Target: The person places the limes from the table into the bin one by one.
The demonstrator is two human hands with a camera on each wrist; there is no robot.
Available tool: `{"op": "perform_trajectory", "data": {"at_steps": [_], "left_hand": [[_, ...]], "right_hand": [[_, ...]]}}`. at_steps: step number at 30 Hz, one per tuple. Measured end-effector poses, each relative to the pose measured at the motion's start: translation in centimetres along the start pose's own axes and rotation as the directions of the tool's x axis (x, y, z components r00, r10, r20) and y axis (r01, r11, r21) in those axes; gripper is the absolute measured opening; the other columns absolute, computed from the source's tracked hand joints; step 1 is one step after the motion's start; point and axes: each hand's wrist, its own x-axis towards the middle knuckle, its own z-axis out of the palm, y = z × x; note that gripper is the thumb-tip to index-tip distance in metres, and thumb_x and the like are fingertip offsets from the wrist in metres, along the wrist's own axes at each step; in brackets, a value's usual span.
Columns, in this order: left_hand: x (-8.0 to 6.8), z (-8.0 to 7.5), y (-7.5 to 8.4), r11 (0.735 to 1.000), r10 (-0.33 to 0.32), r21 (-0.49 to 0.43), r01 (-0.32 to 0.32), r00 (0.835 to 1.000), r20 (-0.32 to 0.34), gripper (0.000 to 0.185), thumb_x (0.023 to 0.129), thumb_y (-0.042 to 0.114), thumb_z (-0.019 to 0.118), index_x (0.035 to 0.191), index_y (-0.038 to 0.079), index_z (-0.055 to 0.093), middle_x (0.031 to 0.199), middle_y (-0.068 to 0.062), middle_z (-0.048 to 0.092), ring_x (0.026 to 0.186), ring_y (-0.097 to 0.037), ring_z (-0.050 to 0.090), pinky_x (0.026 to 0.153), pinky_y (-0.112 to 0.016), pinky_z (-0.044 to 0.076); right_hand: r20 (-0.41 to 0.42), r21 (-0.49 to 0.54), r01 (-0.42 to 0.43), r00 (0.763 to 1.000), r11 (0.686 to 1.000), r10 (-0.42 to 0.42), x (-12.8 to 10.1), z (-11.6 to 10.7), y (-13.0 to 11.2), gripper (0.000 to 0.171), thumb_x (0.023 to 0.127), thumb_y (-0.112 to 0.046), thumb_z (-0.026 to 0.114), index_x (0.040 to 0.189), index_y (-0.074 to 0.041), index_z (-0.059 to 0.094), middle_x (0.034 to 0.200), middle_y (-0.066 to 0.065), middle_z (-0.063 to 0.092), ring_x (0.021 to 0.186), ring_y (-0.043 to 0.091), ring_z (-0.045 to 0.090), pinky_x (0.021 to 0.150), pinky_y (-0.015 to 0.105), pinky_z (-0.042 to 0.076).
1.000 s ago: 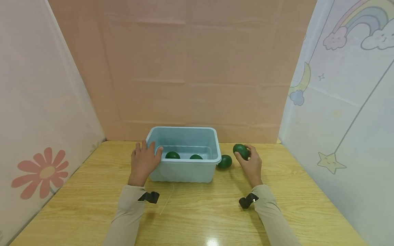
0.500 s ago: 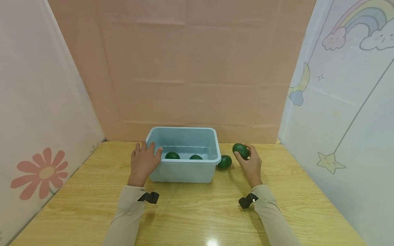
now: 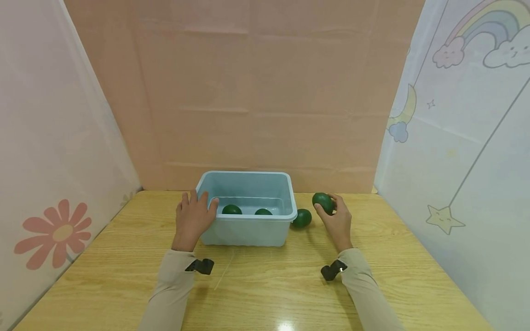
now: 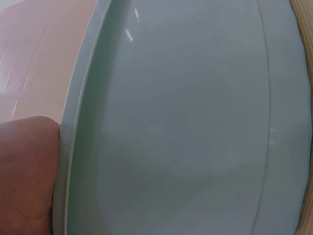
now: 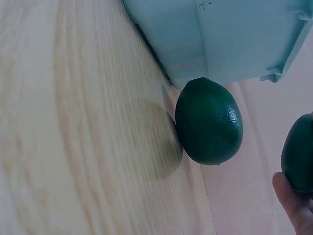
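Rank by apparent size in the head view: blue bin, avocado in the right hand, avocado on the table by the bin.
1. Blue plastic bin, clearly largest.
2-3. Avocado held by the right hand, at, and avocado on the table: they look about alike; fingers and the bin's rim partly hide them, so no ranking.

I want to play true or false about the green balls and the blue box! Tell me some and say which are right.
1. The right hand holds a green ball. True.
2. The blue box has four green balls inside. False: two show inside it.
3. The left hand rests on the box's left corner. True.
4. A green ball on the table lies just right of the box. True.
5. The box stands on a red cloth. False: it stands on a wooden table.
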Motion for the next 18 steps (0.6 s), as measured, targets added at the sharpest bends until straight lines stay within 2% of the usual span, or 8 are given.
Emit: {"op": "perform_trajectory", "data": {"at_steps": [18], "left_hand": [[-0.08, -0.02, 0.07, 1.0, 0.002, 0.003, -0.002, 1.0, -0.001, 0.059, 0.107, 0.039, 0.035, 0.149, -0.004, 0.041, 0.156, -0.036, 0.02, 0.144, -0.058, 0.008, 0.111, -0.069, 0.017]], "right_hand": [[-0.008, 0.001, 0.008, 1.0, 1.0, -0.008, 0.05, 0.05, -0.04, 0.054, 0.087, -0.025, 0.08, 0.13, 0.0, 0.06, 0.109, 0.02, 0.068, 0.094, 0.031, 0.065, 0.068, 0.024, 0.047]]}}
